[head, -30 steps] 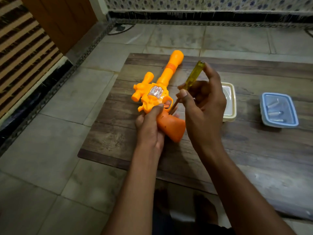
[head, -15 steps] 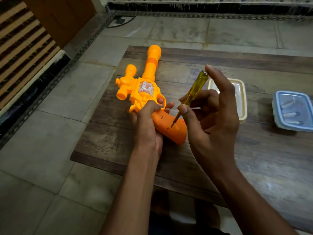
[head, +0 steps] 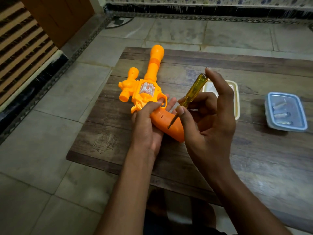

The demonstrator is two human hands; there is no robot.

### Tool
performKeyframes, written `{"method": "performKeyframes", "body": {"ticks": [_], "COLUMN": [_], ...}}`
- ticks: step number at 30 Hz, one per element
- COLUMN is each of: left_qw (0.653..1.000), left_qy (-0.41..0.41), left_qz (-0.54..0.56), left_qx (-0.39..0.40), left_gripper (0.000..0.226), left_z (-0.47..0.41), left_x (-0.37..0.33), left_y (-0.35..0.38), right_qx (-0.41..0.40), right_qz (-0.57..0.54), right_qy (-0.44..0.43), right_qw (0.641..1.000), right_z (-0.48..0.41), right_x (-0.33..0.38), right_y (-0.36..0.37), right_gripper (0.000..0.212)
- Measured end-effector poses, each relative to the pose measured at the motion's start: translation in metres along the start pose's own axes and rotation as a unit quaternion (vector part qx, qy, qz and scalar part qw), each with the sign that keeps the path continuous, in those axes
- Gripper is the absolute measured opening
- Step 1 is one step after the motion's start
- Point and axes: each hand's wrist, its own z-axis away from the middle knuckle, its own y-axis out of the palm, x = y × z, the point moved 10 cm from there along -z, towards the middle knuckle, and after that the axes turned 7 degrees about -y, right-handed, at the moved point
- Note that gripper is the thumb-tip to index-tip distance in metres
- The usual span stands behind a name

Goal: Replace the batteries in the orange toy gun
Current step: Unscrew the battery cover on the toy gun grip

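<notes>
Screwdriver (head: 193, 97) tip now rests on the orange toy gun's (head: 152, 92) grip, having come down from beside the trigger guard a second ago; unscrewing the battery cover looks about to start. Right hand (head: 210, 119) pinches the yellow handle. Left hand (head: 149, 126) clasps the gun over the wooden board (head: 220, 158). Far right, a blue container (head: 286, 111) holds batteries.

Single head view, looking forward-down, close over table (head: 254, 167).
</notes>
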Motion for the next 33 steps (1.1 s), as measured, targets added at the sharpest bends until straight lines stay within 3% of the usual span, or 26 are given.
{"method": "performKeyframes", "body": {"ticks": [5, 10, 15, 24, 33], "left_qw": [0.999, 0.999, 0.998, 0.999, 0.997], "left_qy": [0.026, 0.024, 0.038, 0.047, 0.056], "left_qz": [-0.033, -0.024, -0.011, -0.016, -0.008], "left_qx": [0.003, -0.007, -0.04, -0.014, -0.046], "left_gripper": [0.047, 0.02, 0.044, 0.023, 0.044], "left_z": [-0.001, 0.0, -0.001, 0.003, -0.005], "left_x": [-0.003, -0.002, -0.004, -0.003, -0.004], "left_y": [0.002, 0.002, -0.006, 0.003, -0.007], "right_qx": [0.008, 0.039, 0.079, 0.048, 0.075], "right_qz": [0.022, 0.044, 0.052, 0.049, 0.085], "right_qy": [-0.011, -0.03, -0.058, -0.078, -0.083], "right_qw": [1.0, 0.998, 0.994, 0.995, 0.99], "right_z": [0.0, -0.001, -0.002, -0.008, -0.01], "right_x": [-0.001, 0.001, 0.009, 0.015, 0.007], "right_y": [0.002, 0.008, 0.016, 0.01, 0.012], "right_gripper": [0.07, 0.07, 0.068, 0.046, 0.042]}}
